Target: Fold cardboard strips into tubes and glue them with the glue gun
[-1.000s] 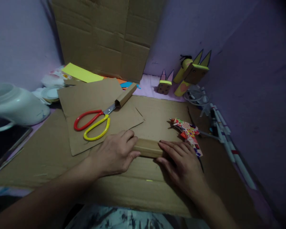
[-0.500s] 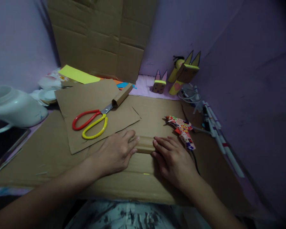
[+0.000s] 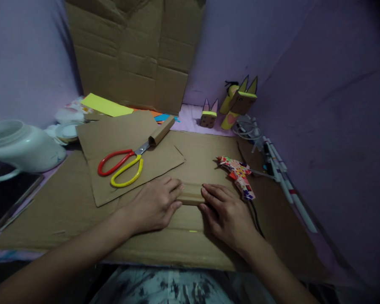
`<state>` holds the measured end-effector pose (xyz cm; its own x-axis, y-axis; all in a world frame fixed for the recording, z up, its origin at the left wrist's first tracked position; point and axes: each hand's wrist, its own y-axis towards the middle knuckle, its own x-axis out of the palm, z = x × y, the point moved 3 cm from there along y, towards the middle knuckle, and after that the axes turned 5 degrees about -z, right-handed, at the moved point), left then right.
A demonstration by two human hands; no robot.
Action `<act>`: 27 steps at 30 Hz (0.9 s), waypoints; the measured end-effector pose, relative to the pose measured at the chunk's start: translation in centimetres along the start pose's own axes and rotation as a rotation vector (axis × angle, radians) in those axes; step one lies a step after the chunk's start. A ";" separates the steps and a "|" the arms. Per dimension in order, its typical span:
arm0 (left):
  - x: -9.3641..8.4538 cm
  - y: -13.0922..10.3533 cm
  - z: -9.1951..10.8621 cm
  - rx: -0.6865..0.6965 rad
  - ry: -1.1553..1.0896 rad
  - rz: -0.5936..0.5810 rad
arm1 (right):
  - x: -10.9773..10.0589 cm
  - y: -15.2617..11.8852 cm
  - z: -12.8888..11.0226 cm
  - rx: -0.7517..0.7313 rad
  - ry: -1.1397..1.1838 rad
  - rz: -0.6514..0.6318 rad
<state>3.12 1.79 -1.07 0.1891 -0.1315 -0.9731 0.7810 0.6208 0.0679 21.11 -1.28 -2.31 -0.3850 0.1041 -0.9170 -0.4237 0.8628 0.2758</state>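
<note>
Now both hands, left hand (image 3: 153, 204) and right hand (image 3: 226, 213), press flat with open grip on the cardboard roll (image 3: 190, 193) at frame centre, holding nothing else

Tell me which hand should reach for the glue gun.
Right. The right hand rests on the cardboard roll just beside the patterned glue gun; the left hand would probably have to cross over the roll.

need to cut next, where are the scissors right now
In the head view the scissors lie left of centre on a loose cardboard sheet, beyond the left hand, blades tucked into a small cardboard tube.
</note>
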 end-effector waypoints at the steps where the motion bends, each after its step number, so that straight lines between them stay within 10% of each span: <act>1: 0.0 -0.1 0.0 0.008 -0.008 0.014 | 0.1 -0.1 0.1 0.004 0.038 0.008; 21: 0.2 -1.5 0.9 0.199 0.151 0.088 | -0.7 -1.0 -0.4 -0.090 0.119 0.061; 27: -0.7 -1.5 -1.3 -0.059 -0.479 0.321 | -0.6 -0.4 0.3 0.210 0.623 0.130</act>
<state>1.08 1.93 -0.73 0.6704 -0.2558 -0.6965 0.6077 0.7279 0.3176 21.73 -1.59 -2.00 -0.8503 -0.0368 -0.5250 -0.1973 0.9471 0.2530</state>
